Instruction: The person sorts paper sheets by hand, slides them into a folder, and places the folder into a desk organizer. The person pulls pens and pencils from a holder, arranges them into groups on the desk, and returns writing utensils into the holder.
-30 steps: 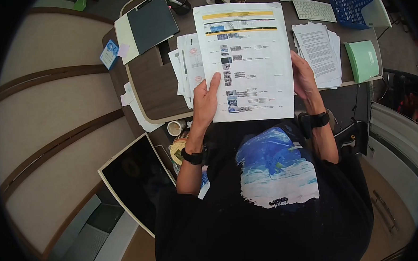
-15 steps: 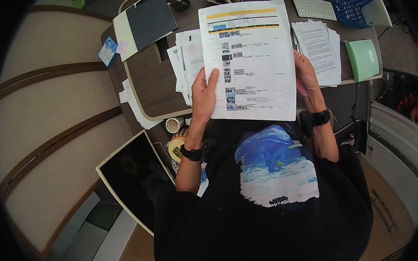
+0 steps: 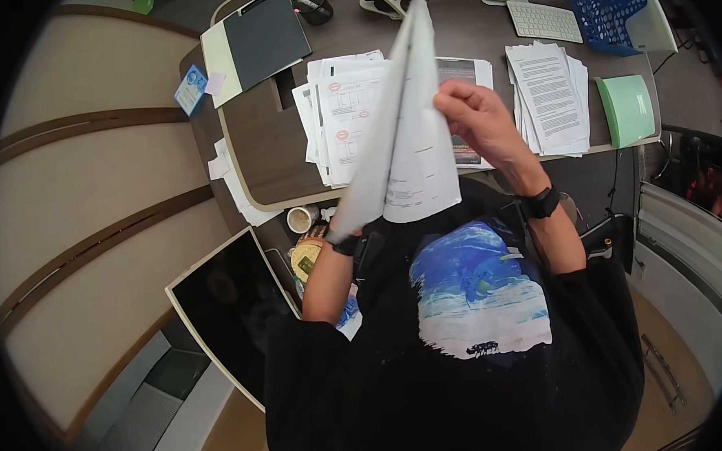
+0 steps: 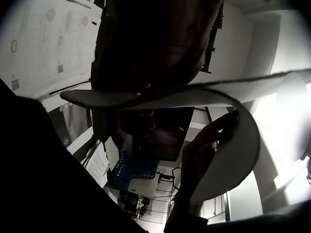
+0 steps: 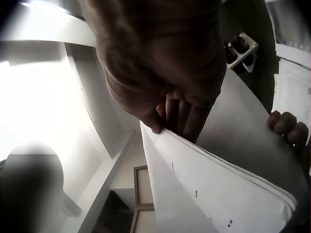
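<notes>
Head view: hands (image 3: 487,129) grip bent sheets (image 3: 423,161) over the desk's (image 3: 272,161) near edge.

White keyboard (image 3: 545,21) just beside a blue basket (image 3: 608,10); pen cup (image 3: 317,12) beside a dark folder (image 3: 268,44)

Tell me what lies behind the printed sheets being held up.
Behind the printed sheets, papers with red stamps show on the left and a printed page on the right. Whatever is between them is covered.

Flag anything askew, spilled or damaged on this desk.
The left paper stack looks askew, its sheets splayed at uneven angles; the right paper stack is ragged too, its edges not lined up. No spill or damage shows.
</notes>
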The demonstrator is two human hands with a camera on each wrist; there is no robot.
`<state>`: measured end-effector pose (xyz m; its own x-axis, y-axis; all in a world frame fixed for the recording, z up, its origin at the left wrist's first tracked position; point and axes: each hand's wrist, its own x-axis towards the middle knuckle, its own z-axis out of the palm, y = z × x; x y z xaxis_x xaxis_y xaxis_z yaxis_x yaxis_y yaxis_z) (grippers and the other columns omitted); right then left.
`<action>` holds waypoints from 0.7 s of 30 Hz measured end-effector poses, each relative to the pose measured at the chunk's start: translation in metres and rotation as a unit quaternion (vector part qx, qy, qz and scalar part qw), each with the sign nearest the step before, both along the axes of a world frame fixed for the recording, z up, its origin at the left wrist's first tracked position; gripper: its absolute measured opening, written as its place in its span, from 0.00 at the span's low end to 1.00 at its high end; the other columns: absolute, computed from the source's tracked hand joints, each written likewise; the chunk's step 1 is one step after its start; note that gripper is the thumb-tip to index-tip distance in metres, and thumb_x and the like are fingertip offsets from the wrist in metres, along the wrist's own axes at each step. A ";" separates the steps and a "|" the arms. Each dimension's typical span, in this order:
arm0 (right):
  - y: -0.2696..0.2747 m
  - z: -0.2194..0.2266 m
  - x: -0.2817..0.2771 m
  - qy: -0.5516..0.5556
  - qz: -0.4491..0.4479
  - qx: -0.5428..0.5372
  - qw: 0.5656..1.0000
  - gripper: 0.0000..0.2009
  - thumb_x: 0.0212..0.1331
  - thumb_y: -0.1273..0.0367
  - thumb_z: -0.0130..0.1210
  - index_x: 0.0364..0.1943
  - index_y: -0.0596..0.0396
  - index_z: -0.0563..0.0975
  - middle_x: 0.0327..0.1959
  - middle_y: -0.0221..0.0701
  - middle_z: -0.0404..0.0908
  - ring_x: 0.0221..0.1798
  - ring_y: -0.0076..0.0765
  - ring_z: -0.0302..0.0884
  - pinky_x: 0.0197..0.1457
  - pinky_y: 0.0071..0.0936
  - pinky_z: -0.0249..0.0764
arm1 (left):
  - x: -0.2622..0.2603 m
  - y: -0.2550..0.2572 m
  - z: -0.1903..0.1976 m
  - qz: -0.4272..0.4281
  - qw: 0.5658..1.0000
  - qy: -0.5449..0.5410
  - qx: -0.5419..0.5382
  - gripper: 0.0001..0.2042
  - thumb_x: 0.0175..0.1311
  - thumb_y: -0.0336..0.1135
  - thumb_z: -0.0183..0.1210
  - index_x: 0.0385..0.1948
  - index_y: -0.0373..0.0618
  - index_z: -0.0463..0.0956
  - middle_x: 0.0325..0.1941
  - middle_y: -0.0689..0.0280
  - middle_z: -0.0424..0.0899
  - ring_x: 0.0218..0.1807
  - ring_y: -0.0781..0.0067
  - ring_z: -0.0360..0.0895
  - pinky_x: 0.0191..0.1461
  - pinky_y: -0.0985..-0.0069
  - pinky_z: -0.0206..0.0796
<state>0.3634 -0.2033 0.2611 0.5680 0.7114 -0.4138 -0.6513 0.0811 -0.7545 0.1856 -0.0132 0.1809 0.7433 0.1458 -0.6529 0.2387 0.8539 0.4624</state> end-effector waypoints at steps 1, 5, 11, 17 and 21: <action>0.005 0.002 0.001 -0.006 0.020 0.012 1.000 0.11 0.79 0.64 0.57 0.50 0.58 0.82 0.43 0.25 0.86 0.45 0.19 0.83 0.53 0.22 0.81 | 0.003 -0.001 -0.001 0.001 1.000 -0.001 0.001 0.22 0.86 0.46 0.48 0.69 0.38 0.72 0.67 0.58 0.82 0.63 0.71 0.83 0.60 0.72 0.80; -0.003 -0.007 0.003 0.011 -0.062 -0.003 0.998 0.10 0.79 0.64 0.57 0.49 0.57 0.82 0.41 0.23 0.86 0.41 0.15 0.82 0.46 0.19 0.78 | 0.036 -0.014 -0.013 -0.081 0.996 0.034 -0.030 0.24 0.85 0.48 0.48 0.67 0.36 0.73 0.61 0.58 0.85 0.57 0.69 0.86 0.57 0.72 0.82; -0.046 -0.031 0.014 -0.044 -0.094 -0.060 0.993 0.09 0.79 0.65 0.57 0.51 0.56 0.81 0.42 0.25 0.87 0.41 0.14 0.83 0.43 0.16 0.77 | 0.052 -0.014 0.008 -0.095 0.992 0.054 -0.070 0.26 0.86 0.52 0.44 0.65 0.35 0.74 0.57 0.58 0.86 0.49 0.70 0.87 0.54 0.72 0.83; -0.058 -0.040 -0.004 -0.048 -0.102 -0.141 0.984 0.19 0.77 0.70 0.58 0.67 0.63 0.75 0.53 0.35 0.87 0.53 0.26 0.86 0.55 0.25 0.83 | 0.054 -0.013 0.011 -0.044 0.991 -0.012 0.126 0.21 0.88 0.45 0.47 0.66 0.35 0.72 0.56 0.56 0.86 0.47 0.76 0.85 0.55 0.77 0.78; -0.073 -0.055 -0.008 -0.065 -0.101 -0.169 0.978 0.21 0.74 0.72 0.60 0.68 0.65 0.74 0.59 0.39 0.85 0.56 0.29 0.85 0.58 0.28 0.84 | 0.051 -0.002 0.031 -0.053 0.969 -0.066 0.230 0.22 0.80 0.32 0.59 0.70 0.39 0.67 0.62 0.51 0.81 0.51 0.72 0.86 0.55 0.77 0.81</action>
<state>0.3553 -0.2759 0.2065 0.7467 0.4141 -0.5205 -0.5441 -0.0699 -0.8361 0.2364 -0.0150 0.2118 0.8424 0.3176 -0.4352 0.2271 0.5232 0.8214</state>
